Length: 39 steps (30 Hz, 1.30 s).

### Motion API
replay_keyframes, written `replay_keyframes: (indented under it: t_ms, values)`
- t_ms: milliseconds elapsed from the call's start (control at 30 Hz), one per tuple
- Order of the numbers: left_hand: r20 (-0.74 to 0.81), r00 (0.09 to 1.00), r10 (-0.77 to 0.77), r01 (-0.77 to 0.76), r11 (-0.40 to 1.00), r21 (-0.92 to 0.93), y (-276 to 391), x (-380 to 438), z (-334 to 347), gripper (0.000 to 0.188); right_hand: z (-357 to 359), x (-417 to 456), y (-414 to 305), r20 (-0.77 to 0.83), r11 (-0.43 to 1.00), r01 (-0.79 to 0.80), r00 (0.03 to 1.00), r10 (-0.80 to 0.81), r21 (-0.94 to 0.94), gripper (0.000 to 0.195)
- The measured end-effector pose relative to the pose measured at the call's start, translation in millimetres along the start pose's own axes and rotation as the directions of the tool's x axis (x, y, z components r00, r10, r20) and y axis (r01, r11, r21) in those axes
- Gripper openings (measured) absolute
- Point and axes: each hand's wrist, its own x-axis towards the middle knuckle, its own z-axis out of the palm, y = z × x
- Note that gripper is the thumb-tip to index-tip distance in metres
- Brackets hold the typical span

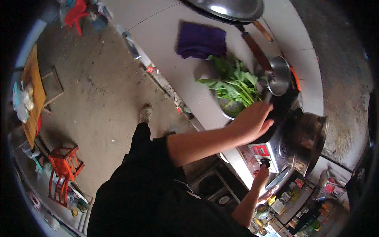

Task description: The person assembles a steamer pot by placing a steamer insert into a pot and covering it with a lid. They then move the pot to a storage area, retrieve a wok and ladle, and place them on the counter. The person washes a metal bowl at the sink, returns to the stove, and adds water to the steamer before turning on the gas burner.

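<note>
My right hand [262, 175] grips the black knob [265, 162] on the front panel of a gas stove [271, 151]. Above it in the picture, my left hand [254, 122] is held over the stove's dark left side, fingers and thumb apart, with nothing visible in it. Whether its fingertips touch the stove cannot be told. Close by that hand, leafy green vegetables [237, 86] heap over the rim of a metal bowl [228, 111]. A shiny metal pot [306, 142] stands on the stove, apart from both hands.
A purple folded cloth [201, 40] lies on the pale counter [160, 35]. Farther along sits a lidded wok [231, 10]. A wooden handle [256, 50] reaches towards a round metal vessel [278, 77]. Jars and packets [284, 201] crowd the lower right. A red chair [65, 166] stands behind me.
</note>
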Motion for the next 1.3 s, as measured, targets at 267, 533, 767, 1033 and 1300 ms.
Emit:
replay_keyframes:
  t_ms: [267, 533, 767, 1033, 1300]
  values:
    - [-0.006, 0.987, -0.159, 0.138, 0.84, 0.524, -164, -139, -124, 0.044, 6, 2, 36, -0.051, 0.995, 0.066, 0.996, -0.07, -0.073, 0.037]
    - [0.102, 0.937, -0.334, 0.121, 0.586, 0.801, -340, -22, -115, 0.044, 22, -2, 8, -0.196, 0.932, -0.058, 0.971, 0.136, 0.358, 0.017]
    - [0.116, 0.901, -0.418, 0.154, 0.558, 0.816, -402, 30, -82, 0.04, 16, -12, -14, -0.207, 0.985, -0.11, 0.969, 0.136, 0.134, 0.017]
    - [0.121, 0.869, -0.48, 0.173, 0.524, 0.834, -425, 49, -79, 0.037, 12, -15, -24, -0.192, 0.982, -0.165, 0.965, 0.181, 0.096, 0.016]
    - [0.068, 0.866, -0.495, 0.23, 0.516, 0.825, -421, 40, -87, 0.034, 11, -9, -22, -0.16, 0.993, -0.113, 0.981, 0.106, -0.034, 0.014]
